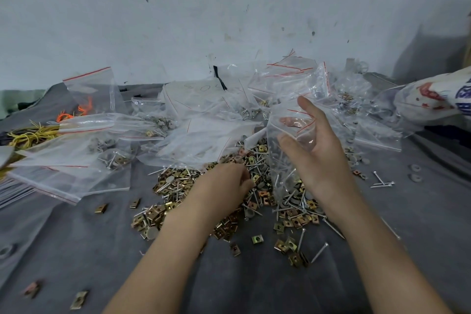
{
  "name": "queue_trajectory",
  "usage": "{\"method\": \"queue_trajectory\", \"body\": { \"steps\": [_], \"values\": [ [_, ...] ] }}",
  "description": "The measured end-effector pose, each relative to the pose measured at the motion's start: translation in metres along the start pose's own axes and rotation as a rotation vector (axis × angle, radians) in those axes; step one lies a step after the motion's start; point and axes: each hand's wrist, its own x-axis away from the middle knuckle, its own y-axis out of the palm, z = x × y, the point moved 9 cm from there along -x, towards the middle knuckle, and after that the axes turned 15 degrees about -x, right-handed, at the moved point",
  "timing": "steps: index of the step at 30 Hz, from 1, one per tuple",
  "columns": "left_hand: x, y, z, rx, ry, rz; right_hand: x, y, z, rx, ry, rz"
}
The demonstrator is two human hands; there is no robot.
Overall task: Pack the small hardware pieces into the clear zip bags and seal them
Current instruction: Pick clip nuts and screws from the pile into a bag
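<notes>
A heap of small hardware (254,199), brass clip nuts, silver screws and grey washers, lies in the middle of the grey cloth. My right hand (316,145) holds a clear zip bag (285,150) upright by its mouth, thumb and fingers on either side; screws show inside its lower half. My left hand (229,181) reaches down into the heap with fingers curled on the pieces; what it grips is hidden under the hand.
Many clear zip bags with red seal lines (204,120), some filled, pile up behind the heap against the wall. Yellow and orange wire ties (33,132) lie at far left. A person's patterned sleeve (433,97) enters at right. Loose clips (288,245) dot the cloth.
</notes>
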Motion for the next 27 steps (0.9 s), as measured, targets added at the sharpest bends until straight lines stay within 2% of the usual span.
{"method": "queue_trajectory", "body": {
  "steps": [8, 15, 18, 22, 25, 27],
  "values": [
    [-0.001, 0.006, 0.005, -0.048, -0.004, 0.079, 0.0, 0.002, 0.006, -0.02, 0.05, -0.009],
    [-0.001, 0.005, -0.003, 0.08, -0.03, 0.069, -0.001, -0.001, 0.003, -0.01, 0.039, 0.013],
    [0.0, 0.0, -0.014, 0.302, -0.059, 0.076, 0.0, -0.001, 0.004, 0.004, 0.052, 0.019],
    [0.003, -0.012, -0.027, 0.716, -0.101, 0.127, 0.001, -0.002, 0.008, 0.015, 0.053, 0.016],
    [0.005, -0.012, -0.03, 1.082, -0.134, 0.086, 0.0, 0.002, 0.006, 0.004, 0.044, -0.011],
    [0.005, -0.011, -0.026, 1.228, -0.113, 0.034, 0.0, 0.003, 0.006, -0.001, 0.037, -0.015]
  ]
}}
